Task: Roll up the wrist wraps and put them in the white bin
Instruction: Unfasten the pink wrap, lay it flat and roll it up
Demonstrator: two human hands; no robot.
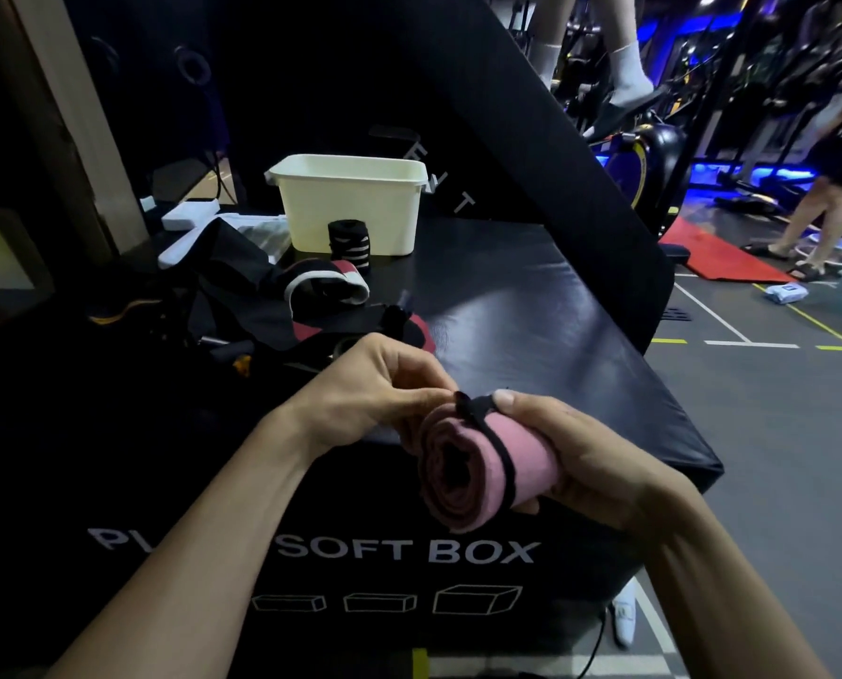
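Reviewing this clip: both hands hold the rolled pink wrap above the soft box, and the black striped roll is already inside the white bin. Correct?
Not quite. The head view shows the black striped roll standing on the soft box in front of the white bin, not inside. Left hand and right hand do hold the pink wrap.

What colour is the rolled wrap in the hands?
Pink, with a black loop across it; head view.
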